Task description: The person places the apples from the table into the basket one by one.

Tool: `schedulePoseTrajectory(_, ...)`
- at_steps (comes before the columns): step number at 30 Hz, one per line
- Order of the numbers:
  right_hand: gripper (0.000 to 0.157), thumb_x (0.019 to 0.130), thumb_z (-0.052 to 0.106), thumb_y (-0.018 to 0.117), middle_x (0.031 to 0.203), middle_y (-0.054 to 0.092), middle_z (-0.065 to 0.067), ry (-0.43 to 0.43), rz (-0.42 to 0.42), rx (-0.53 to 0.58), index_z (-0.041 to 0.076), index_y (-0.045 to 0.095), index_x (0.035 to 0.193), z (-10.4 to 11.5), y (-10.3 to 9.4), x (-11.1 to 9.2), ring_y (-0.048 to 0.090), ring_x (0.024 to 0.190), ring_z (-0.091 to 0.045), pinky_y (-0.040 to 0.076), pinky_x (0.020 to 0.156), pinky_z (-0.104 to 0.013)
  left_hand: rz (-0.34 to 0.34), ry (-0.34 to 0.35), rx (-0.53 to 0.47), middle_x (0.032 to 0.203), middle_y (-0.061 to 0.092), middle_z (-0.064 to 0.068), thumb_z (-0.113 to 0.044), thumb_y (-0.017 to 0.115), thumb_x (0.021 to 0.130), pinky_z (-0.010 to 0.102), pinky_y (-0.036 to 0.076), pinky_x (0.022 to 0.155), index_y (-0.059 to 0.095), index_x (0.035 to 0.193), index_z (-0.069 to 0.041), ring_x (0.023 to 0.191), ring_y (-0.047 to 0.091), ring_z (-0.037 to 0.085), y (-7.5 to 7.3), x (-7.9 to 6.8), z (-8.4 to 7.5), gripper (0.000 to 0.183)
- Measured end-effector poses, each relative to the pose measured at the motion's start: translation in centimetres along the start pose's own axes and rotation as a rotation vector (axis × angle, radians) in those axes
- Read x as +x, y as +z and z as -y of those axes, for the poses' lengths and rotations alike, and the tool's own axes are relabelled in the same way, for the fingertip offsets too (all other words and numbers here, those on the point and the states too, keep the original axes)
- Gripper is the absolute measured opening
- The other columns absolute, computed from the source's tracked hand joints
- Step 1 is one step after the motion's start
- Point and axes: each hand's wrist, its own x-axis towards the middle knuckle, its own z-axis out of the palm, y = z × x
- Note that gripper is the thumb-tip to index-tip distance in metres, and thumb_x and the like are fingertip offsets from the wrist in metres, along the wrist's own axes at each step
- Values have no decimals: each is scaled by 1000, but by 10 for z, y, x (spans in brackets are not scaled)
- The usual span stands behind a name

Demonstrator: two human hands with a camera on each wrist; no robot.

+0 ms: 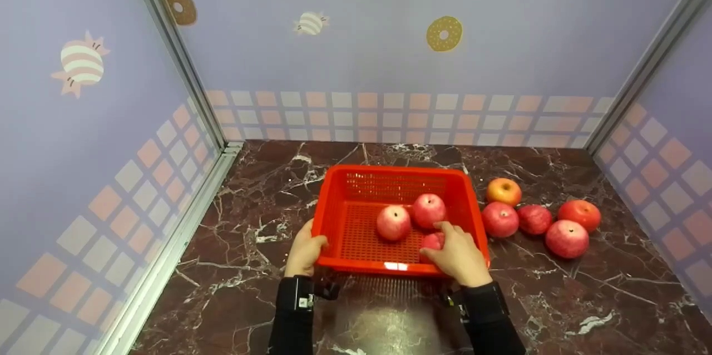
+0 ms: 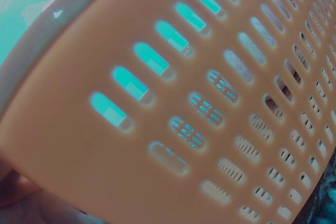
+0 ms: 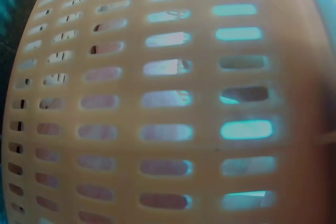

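Note:
A red plastic basket (image 1: 361,267) with slotted sides sits on the table in the head view. Inside it are two red apples, one near the middle (image 1: 394,223) and one behind it to the right (image 1: 429,211). My left hand (image 1: 303,250) grips the basket's left wall near the front corner, thumb over the rim. Reaching over the front rim, my right hand (image 1: 460,255) holds a third apple (image 1: 431,242), partly hidden by the hand, in the front right corner. Both wrist views are filled by the basket's slotted wall (image 2: 173,87), seen from close outside.
To the right of the basket several apples lie grouped on the dark marbled table (image 1: 589,288), among them a yellowish one (image 1: 503,192) and a large red one (image 1: 567,238). Patterned wall panels (image 1: 384,65) enclose the table at the back and both sides.

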Motion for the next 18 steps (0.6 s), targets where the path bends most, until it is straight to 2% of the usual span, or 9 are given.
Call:
schedulePoseTrajectory(7,78,82,40,82,144,55,-26,-8,-6,15,5,52,144,-1,0,0,52,130,-49,45,103,-63,4,-8,-8,132,57,32,14,47,71,41,52,89,39,149,11,110,60,36,0,-1,1,78)
schedulePoseTrajectory(18,81,80,42,82,148,53,-24,-12,-18,30,6,51,146,-2,0,-1,50,133,-48,45,104,-64,2,11,-5,132,58,32,13,48,71,37,51,87,42,147,11,109,60,34,1,-2,-1,77)
